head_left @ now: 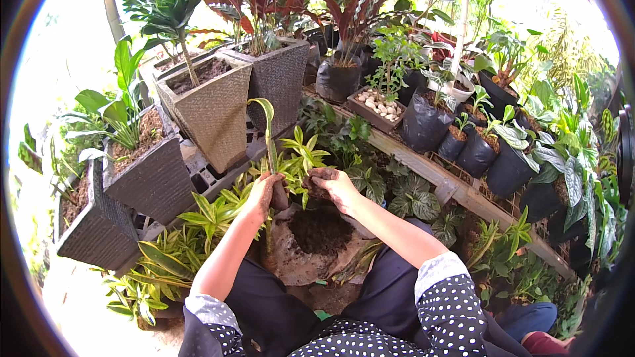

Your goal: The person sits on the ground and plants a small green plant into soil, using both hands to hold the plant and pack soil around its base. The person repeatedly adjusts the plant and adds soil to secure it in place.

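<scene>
A single upright snake plant leaf (271,135), green with a pale yellow edge, rises from my left hand (264,192). My left fingers are closed round its base, where a small grey-brown lump (280,197) shows beside them. Just to the right, my right hand (334,188) is closed, its dirty fingers curled over a dark clump of what looks like soil (317,190). Below both hands, between my knees, a heap of dark soil (321,230) lies on a pale, soil-stained sheet (301,268). The hands are apart from each other.
Tall textured grey planters (208,116) stand at the left and far left. Yellow-green leafy plants (211,215) crowd beside my left arm. A metal rail (423,165) runs along the right, with black bag pots (426,122) and a tray of pebbles (378,106) behind it.
</scene>
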`<state>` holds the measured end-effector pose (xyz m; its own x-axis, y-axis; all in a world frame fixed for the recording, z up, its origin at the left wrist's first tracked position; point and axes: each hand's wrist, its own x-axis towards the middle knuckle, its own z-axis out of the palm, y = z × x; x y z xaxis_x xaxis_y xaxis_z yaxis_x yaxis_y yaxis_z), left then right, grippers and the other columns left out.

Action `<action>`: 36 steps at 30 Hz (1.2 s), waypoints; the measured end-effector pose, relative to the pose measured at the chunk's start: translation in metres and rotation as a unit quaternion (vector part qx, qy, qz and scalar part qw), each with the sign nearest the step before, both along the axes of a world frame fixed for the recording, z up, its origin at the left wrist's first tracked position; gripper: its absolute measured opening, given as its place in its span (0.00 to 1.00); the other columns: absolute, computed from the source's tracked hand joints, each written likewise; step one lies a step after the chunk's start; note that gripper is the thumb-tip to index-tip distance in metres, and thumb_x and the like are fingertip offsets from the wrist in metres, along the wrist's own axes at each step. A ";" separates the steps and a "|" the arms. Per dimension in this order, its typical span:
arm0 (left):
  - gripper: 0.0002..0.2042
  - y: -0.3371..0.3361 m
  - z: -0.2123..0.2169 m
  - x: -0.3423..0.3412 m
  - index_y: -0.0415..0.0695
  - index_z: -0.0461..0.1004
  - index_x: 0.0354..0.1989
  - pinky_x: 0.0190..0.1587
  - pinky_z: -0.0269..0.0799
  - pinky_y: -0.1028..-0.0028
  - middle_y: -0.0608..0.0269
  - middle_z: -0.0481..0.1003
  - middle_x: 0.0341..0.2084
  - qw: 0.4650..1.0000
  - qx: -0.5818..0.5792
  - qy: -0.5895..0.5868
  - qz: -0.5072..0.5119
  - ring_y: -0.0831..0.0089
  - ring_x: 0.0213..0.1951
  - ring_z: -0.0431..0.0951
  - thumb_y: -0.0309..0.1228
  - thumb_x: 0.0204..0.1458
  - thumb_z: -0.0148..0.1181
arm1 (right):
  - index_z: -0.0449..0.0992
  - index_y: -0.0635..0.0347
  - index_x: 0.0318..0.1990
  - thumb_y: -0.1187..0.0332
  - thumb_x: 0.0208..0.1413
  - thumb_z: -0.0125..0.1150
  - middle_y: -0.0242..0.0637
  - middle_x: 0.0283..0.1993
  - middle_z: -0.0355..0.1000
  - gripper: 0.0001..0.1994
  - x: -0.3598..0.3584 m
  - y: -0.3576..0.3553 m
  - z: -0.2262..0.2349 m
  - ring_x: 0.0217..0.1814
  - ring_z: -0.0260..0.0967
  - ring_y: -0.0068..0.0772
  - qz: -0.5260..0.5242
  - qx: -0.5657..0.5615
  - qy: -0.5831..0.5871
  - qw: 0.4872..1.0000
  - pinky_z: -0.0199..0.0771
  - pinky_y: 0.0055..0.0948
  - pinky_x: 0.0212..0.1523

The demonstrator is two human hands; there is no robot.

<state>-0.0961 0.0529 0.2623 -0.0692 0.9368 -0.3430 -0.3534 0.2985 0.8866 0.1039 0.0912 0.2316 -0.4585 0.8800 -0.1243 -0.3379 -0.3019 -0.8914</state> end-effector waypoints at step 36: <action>0.05 0.005 -0.008 0.002 0.42 0.70 0.34 0.31 0.67 0.75 0.65 0.72 0.24 1.000 -0.017 0.016 -0.010 0.74 0.27 0.72 0.29 0.50 0.55 | 0.71 0.67 0.48 0.77 0.54 0.54 0.40 0.45 0.73 0.13 0.004 0.003 0.006 0.45 0.73 0.33 0.044 -0.030 0.082 0.995 0.74 0.31 0.49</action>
